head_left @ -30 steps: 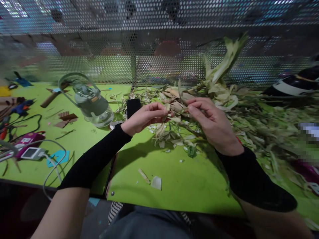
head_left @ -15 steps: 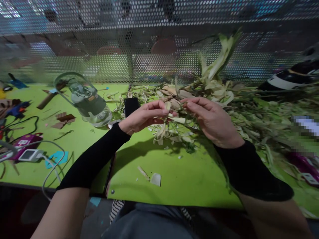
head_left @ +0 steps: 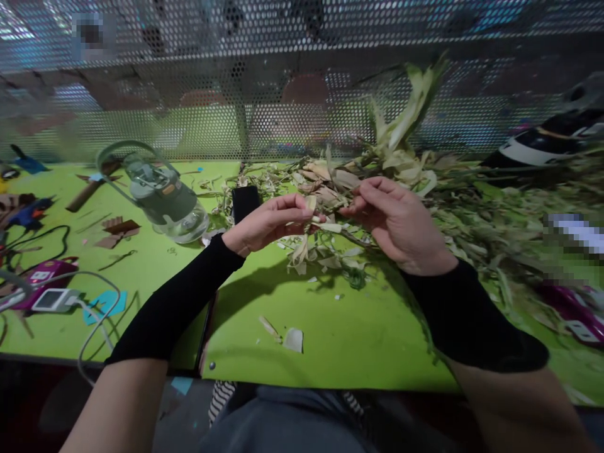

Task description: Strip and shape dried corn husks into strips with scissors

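Observation:
My left hand [head_left: 274, 220] is closed in a pinch on a pale strip of corn husk [head_left: 311, 203], just above the middle of the green table [head_left: 358, 346]. A whitish stub [head_left: 330, 227] sticks out to the right below those fingers. My right hand [head_left: 401, 223] is a short way to the right, its thumb and forefinger pressed together; anything between them is too small to make out. Curled husk scraps [head_left: 300, 257] and a small green tangle [head_left: 357, 277] lie under the hands. Behind is a pile of dry husks [head_left: 316, 171] with a tall husk bunch [head_left: 410, 113].
A clear-and-green water bottle [head_left: 174, 204] stands at left beside a black phone [head_left: 246, 200]. Cables and a purple device [head_left: 51, 275] lie farther left. Husk strands [head_left: 491, 217] cover the right side, near a black object with a white band [head_left: 538, 151]. A perforated metal panel [head_left: 283, 126] rises behind.
My right hand has moved slightly up and away from the husk piece, widening the gap between the hands. My left hand keeps its pinch. The whole view has shifted slightly.

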Action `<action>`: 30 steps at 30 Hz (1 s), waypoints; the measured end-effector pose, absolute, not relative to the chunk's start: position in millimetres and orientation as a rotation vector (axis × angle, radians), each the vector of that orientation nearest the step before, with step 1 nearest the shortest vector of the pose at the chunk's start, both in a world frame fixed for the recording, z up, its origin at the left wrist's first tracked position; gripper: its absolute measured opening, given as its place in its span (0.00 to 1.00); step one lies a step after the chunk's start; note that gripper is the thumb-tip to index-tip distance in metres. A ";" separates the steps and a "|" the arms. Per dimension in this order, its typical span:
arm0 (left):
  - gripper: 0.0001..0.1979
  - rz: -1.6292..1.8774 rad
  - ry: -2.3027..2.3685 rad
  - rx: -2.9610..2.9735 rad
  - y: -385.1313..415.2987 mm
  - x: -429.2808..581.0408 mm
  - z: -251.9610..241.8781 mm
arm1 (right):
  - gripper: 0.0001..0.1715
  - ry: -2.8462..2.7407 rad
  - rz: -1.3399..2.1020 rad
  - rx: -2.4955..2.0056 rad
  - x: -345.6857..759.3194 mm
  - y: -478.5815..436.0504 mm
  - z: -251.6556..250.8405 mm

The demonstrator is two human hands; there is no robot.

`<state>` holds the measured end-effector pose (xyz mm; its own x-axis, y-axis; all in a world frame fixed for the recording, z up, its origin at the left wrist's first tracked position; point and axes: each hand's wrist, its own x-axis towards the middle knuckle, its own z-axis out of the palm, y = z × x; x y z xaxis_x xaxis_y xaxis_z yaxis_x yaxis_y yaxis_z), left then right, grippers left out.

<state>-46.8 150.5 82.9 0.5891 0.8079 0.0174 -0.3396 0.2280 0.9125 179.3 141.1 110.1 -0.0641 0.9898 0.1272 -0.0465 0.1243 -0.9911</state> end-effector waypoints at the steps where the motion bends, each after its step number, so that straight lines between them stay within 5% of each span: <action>1: 0.16 0.843 0.525 1.064 152.1 -47.9 81.7 | 0.13 -1.241 1.207 -1.018 180.0 140.8 112.5; 19: 0.13 0.888 0.640 1.042 160.6 -52.9 74.3 | 0.18 -1.147 1.062 -0.874 203.3 137.7 142.4; 25: 0.12 0.870 0.604 1.038 158.3 -51.9 76.3 | 0.04 -1.530 0.305 -1.204 214.1 148.2 131.1; 27: 0.12 0.855 0.609 1.057 155.5 -50.1 78.0 | 0.17 -1.779 0.272 -1.258 206.6 143.7 123.9; 30: 0.13 0.834 0.612 1.115 150.0 -47.2 82.0 | 0.25 -2.034 0.771 -1.136 189.7 135.2 114.0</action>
<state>-47.2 150.0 82.0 0.5603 0.8280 -0.0198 -0.2677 0.2037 0.9417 189.7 135.2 114.0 -0.3930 0.8795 0.2685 0.4806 0.4454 -0.7554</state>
